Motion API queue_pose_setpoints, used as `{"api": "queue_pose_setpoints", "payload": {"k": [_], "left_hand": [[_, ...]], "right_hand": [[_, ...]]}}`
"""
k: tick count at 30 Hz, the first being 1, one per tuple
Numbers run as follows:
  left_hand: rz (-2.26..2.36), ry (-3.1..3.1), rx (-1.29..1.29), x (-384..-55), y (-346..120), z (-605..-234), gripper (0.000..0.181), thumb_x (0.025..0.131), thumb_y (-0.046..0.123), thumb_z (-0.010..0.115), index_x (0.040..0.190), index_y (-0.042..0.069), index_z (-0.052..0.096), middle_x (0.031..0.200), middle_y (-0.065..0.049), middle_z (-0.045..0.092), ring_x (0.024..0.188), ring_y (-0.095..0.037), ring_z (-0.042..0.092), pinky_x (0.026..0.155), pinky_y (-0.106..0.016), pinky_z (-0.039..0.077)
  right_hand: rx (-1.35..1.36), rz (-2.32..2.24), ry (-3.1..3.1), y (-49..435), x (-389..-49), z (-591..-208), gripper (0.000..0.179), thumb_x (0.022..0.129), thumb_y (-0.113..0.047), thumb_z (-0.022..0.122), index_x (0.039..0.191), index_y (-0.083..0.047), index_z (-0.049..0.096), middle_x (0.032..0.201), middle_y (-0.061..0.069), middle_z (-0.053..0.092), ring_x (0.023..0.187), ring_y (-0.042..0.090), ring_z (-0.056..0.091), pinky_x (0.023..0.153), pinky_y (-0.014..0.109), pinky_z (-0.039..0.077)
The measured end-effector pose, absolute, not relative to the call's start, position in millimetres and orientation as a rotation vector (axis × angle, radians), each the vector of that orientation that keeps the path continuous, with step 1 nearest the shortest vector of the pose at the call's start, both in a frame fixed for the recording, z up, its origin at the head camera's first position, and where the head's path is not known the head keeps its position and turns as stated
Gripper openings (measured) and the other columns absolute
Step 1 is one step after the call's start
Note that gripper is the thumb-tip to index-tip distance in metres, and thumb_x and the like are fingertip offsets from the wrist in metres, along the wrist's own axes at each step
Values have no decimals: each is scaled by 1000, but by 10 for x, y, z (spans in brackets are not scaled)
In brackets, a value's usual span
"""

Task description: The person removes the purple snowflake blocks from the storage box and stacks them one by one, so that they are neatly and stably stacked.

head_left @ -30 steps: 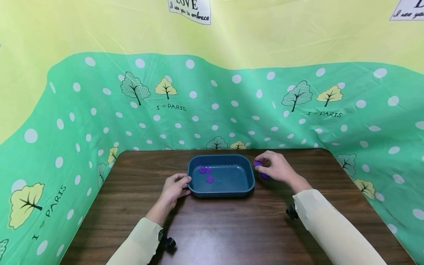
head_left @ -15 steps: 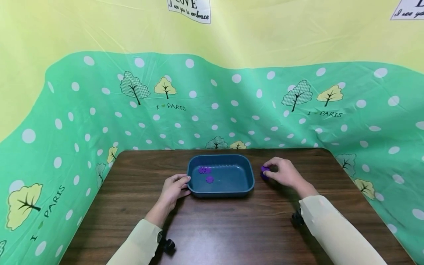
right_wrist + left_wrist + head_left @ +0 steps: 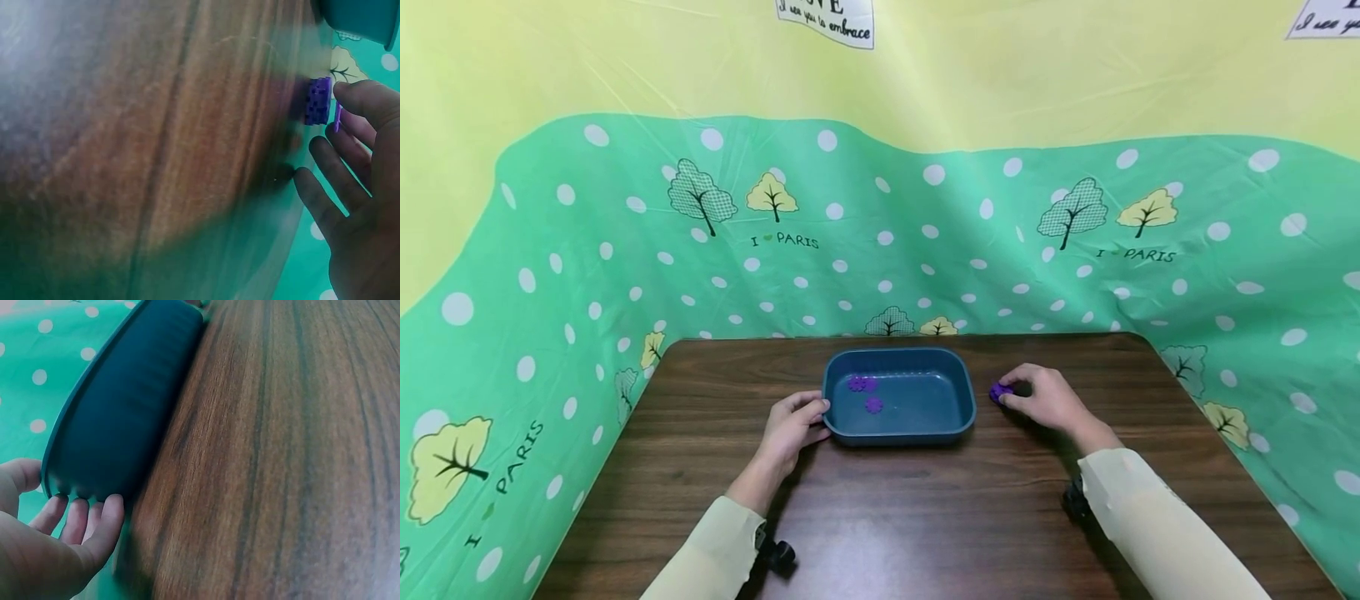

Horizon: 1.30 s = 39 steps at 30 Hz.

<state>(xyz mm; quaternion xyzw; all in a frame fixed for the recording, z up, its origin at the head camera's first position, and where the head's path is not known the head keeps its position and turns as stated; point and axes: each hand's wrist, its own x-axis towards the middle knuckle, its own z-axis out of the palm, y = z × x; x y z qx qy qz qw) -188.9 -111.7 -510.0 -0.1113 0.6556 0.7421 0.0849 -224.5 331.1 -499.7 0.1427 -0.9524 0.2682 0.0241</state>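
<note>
In the head view my left hand (image 3: 792, 427) holds the left end of a dark teal tray (image 3: 901, 438). Its thumb is at the rim and, in the left wrist view, its fingertips (image 3: 112, 506) press the outer wall. Purple flower-shaped discs, one of them here (image 3: 874, 405), lie in the tray's left half. Right of the tray my right hand (image 3: 1047, 400) pinches a thin purple disc (image 3: 337, 117) between thumb and fingers. Just under that disc a short stack of purple discs (image 3: 317, 101) stands on the table; the fingers partly cover it in the head view.
The brown wood-grain table (image 3: 880, 517) reaches back to a green and yellow printed cloth (image 3: 880, 208) hanging behind it. A black wrist camera (image 3: 781, 557) sits below the left sleeve, another (image 3: 1075, 500) below the right one.
My right hand has moved right and toward me, bringing the pinched disc from beside the tray's right rim to the stack. The left hand keeps its hold on the tray.
</note>
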Motion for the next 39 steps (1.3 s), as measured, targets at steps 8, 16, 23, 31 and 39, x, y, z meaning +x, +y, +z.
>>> {"api": "queue_pose_setpoints", "payload": {"k": [8, 16, 23, 31, 39], "left_hand": [[2196, 1958, -325, -1908, -1121, -5096, 42, 94, 11, 70, 132, -6, 61, 107, -9, 65, 93, -20, 64, 84, -42, 64], [2206, 1947, -324, -1912, -1121, -5108, 42, 93, 12, 71, 130, -5, 63, 105, -8, 64, 92, -21, 63, 82, -41, 64], [2214, 1932, -331, -1920, -1114, -5116, 38, 93, 10, 70, 128, -3, 65, 105, -9, 65, 92, -21, 65, 81, -41, 64], [2211, 1926, -333, -1909, -1122, -5118, 39, 94, 10, 69, 130, -4, 64, 106, -10, 66, 91, -20, 65, 80, -41, 64], [2202, 1932, -315, -1906, -1134, -5112, 42, 94, 12, 71, 131, -6, 62, 106, -10, 66, 91, -20, 65, 83, -42, 64]], "right_hand": [[431, 796, -2955, 3305, -2237, -5005, 23, 91, -20, 78, 111, -8, 75, 114, 14, 72, 109, 36, 66, 95, 58, 55], [442, 765, -2951, 3275, -2232, -5013, 22, 89, -20, 79, 108, -10, 76, 112, 11, 73, 107, 33, 67, 93, 56, 56], [446, 748, -2954, 3269, -2229, -5005, 22, 89, -20, 80, 108, -10, 77, 112, 11, 72, 106, 33, 67, 92, 56, 56], [441, 745, -2965, 3267, -2207, -5005, 23, 88, -21, 80, 109, -10, 76, 112, 10, 72, 106, 31, 67, 92, 54, 57], [454, 755, -2963, 3268, -2225, -4962, 24, 89, -20, 80, 110, -9, 76, 112, 11, 71, 106, 32, 67, 92, 55, 56]]}}
